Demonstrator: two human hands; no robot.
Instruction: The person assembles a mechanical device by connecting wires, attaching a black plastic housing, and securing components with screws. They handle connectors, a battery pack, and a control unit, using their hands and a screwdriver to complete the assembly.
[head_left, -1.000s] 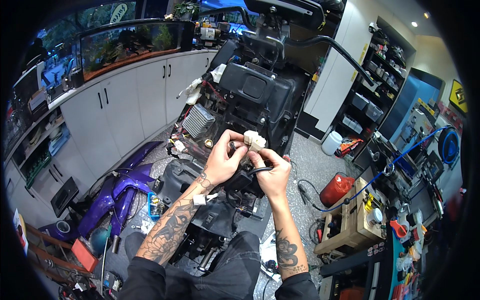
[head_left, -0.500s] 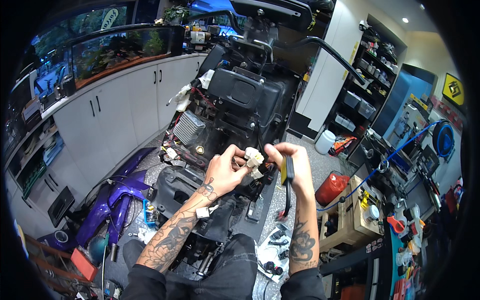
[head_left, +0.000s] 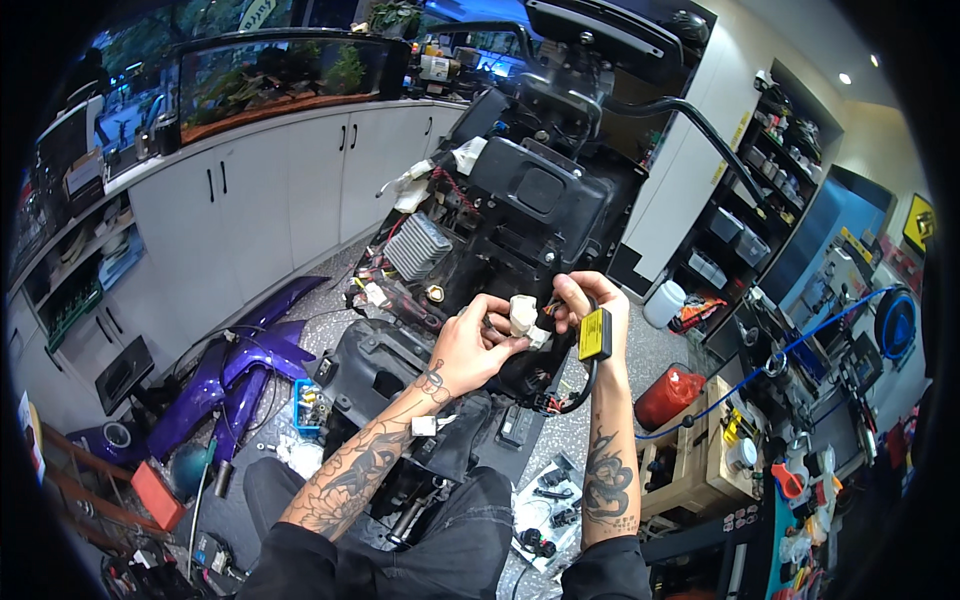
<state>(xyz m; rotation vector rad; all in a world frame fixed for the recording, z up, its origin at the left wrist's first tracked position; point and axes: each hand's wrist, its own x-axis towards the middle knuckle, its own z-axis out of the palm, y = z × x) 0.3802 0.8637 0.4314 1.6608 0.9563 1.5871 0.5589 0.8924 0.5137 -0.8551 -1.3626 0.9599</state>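
Observation:
My left hand (head_left: 468, 343) pinches a white plastic wiring connector (head_left: 523, 314) between thumb and fingers, with a second pale connector just below it. Close on its right, my right hand (head_left: 598, 298) is closed on thin coloured wires (head_left: 553, 309) beside the connector. Against that hand's palm hangs a small black box with a yellow label (head_left: 594, 334). Its black cable (head_left: 580, 392) loops down to loose red-tipped wire ends. Both hands are over the stripped scooter frame (head_left: 500, 370), below its black front panel (head_left: 532, 190). Whether the wires run into the connector is hidden by my fingers.
A finned metal unit (head_left: 417, 247) sits left of the frame amid loose wiring. Purple body panels (head_left: 235, 375) lie on the floor at left. To the right are a red bag (head_left: 668, 396), a wooden stand (head_left: 690, 450) and a blue hose (head_left: 735, 380).
The scene has shifted right and slightly down in view. The labelled box has turned its yellow face toward me, and its cable now curves below it. Both hands stay close together at the connectors.

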